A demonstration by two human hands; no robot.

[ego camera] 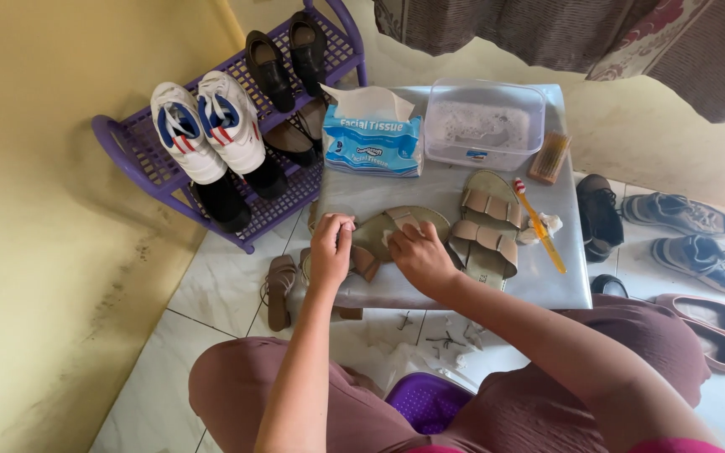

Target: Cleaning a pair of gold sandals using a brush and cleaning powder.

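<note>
At the far left stood a purple shoe rack with 2 white sneakers on top and dark shoes beside them. Next came the small table, covered in a grey sheet. The left hand was curled closed on the near left end of a tan sandal, fingers bent over its edge. The sandal lay flat on the table's front left part, directly ahead of both hands, with its long axis running left to right and tilting slightly away toward the right. The right hand pressed on the sandal's middle, closed on what looked like a white tissue, though most of it was hidden. Both hands touched the sandal; the left was at its end, the right nearer its centre. Behind sat a blue tissue box and a clear tub. Just right of the hands lay the second sandal, pointing away, then an orange toothbrush and a brush. More shoes lay on the floor, far right.
</note>
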